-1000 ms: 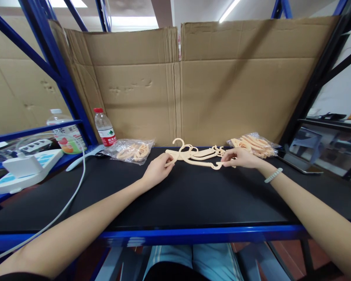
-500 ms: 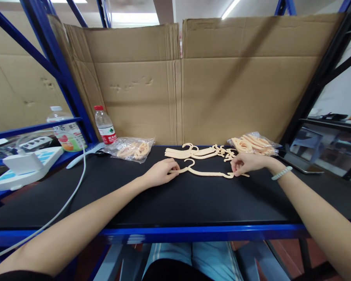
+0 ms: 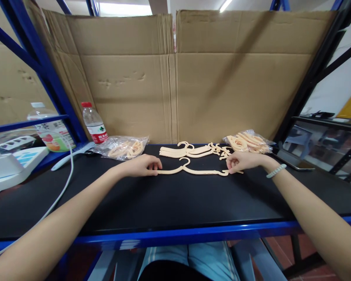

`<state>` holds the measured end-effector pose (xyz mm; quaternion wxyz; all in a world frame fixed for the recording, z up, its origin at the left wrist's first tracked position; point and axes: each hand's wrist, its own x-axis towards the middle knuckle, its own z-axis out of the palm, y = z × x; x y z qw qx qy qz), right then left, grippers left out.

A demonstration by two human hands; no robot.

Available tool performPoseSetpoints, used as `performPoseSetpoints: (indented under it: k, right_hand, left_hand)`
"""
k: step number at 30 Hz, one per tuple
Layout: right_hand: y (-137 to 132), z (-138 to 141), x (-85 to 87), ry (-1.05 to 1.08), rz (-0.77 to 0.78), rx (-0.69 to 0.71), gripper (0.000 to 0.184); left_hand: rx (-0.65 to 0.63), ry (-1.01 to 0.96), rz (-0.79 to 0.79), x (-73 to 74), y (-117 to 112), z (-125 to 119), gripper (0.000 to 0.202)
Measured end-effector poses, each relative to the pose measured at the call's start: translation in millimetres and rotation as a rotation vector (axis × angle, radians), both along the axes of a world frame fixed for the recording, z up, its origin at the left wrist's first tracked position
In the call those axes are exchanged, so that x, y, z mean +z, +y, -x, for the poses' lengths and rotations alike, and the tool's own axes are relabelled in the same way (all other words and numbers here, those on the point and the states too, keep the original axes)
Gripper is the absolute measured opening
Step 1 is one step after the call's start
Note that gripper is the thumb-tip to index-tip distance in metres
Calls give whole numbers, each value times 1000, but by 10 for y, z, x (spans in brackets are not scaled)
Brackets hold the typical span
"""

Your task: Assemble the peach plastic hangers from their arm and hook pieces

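Note:
A cream plastic clothes hanger (image 3: 200, 171) lies flat on the black tabletop (image 3: 175, 203), its hook pointing away from me. My left hand (image 3: 143, 165) has its fingers closed at the hanger's left end. At the other end, my right hand (image 3: 238, 161) pinches a small hook-shaped piece (image 3: 224, 173) by the hanger's right tip; whether the two are joined is too small to tell. Just behind lies a stack of cream hangers (image 3: 175, 152), with a loose pile of small cream hooks (image 3: 220, 150) to its right.
Clear plastic bags of cream parts lie at back left (image 3: 125, 147) and back right (image 3: 248, 141). A red-capped water bottle (image 3: 95, 125) stands at the left, near a white power strip (image 3: 20, 168) and its cable. Cardboard (image 3: 128, 86) walls the back. A phone-like dark slab (image 3: 295, 162) lies far right.
My left hand has slid left along the hanger to its end, so more of the left arm shows. My right hand still pinches at the right end. The view has shifted slightly.

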<state>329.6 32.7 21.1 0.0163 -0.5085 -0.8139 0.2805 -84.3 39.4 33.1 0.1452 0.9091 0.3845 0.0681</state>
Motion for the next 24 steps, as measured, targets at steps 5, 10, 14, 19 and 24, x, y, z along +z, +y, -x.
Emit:
performPoseSetpoints:
  k: [5, 10, 14, 19, 24]
  right_hand:
    - [-22, -7, 25, -39, -3, -1, 31]
    - [-35, -21, 30, -34, 17, 3, 33]
    - [-34, -14, 18, -27, 6, -4, 33]
    - [-63, -2, 32, -47, -6, -15, 35]
    - [-44, -6, 37, 50, -142, -6, 36]
  left_hand:
    - [0, 41, 35, 31, -1, 8, 24]
    - [55, 61, -25, 100, -67, -29, 27]
    - [90, -121, -196, 214, -254, -144, 25]
    - [37, -298, -325, 239, -440, -342, 19]
    - [22, -215, -329, 15, -249, -308, 16]
